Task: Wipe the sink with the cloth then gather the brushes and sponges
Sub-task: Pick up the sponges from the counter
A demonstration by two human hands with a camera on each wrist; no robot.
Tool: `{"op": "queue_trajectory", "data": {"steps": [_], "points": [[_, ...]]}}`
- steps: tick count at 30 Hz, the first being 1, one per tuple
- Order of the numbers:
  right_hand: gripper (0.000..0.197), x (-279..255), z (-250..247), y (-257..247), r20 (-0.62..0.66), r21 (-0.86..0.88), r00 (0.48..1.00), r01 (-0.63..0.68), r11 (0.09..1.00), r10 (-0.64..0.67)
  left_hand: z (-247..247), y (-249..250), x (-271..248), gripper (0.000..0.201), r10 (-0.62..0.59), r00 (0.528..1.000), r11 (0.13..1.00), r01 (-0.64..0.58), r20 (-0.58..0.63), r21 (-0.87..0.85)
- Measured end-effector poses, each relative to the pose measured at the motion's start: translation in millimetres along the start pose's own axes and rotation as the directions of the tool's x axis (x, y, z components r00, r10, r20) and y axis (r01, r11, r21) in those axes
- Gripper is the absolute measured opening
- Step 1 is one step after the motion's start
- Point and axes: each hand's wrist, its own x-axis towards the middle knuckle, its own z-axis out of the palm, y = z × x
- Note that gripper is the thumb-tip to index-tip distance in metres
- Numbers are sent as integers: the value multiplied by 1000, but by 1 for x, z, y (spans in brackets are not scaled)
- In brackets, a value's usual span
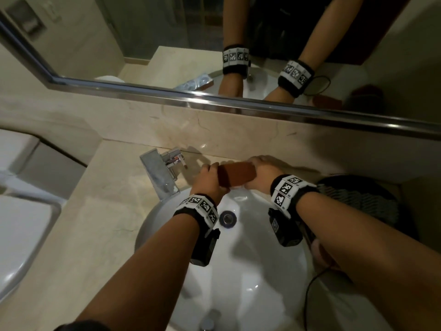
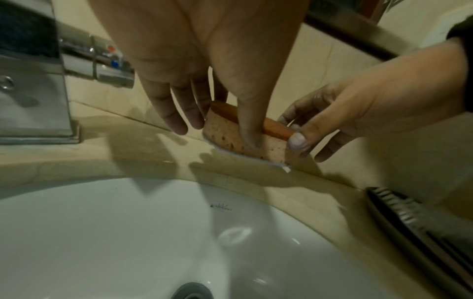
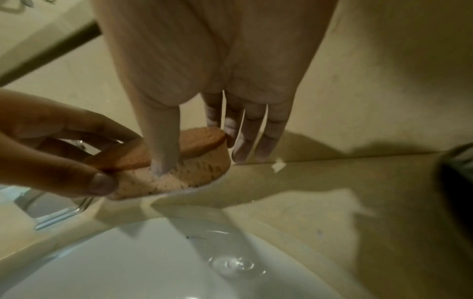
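You are pinching the soft orange sponge (image 1: 236, 174) at both ends, left hand (image 1: 210, 177) and right hand (image 1: 260, 172), at the far side of the beige stone surface (image 1: 114, 211) behind the white round sink (image 1: 250, 271), so lift it gently, without squeezing.
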Motion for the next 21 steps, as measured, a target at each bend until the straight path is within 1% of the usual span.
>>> {"op": "queue_trajectory", "data": {"steps": [3,5,7,10,14,18,21], "points": [[66,-27,-12,10,-42,-25,999,20,999,-21,-3,17,-18,73,70,998,997,-70,2,-12],[73,-43,-20,17,-66,-51,997,28,998,-31,-1,28,-27,76,105,994,994,-105,10,-9],[79,-63,-27,27,-95,-65,995,11,998,-17,3,41,-37,78,145,989,989,-145,19,-8],[80,-89,-37,48,-130,-81,991,-26,996,15,14,63,-52,79,210,977,978,-209,37,-23],[80,-127,-44,86,-144,-6,984,-108,994,106,39,92,-70,75,292,947,956,-286,132,-64],[82,-160,-40,127,-150,-6,970,-197,980,194,70,119,-86,70,339,918,941,-331,206,-71],[84,-180,-32,153,-160,-2,954,-258,966,254,94,133,-98,71,374,891,927,-368,258,-73]]}}
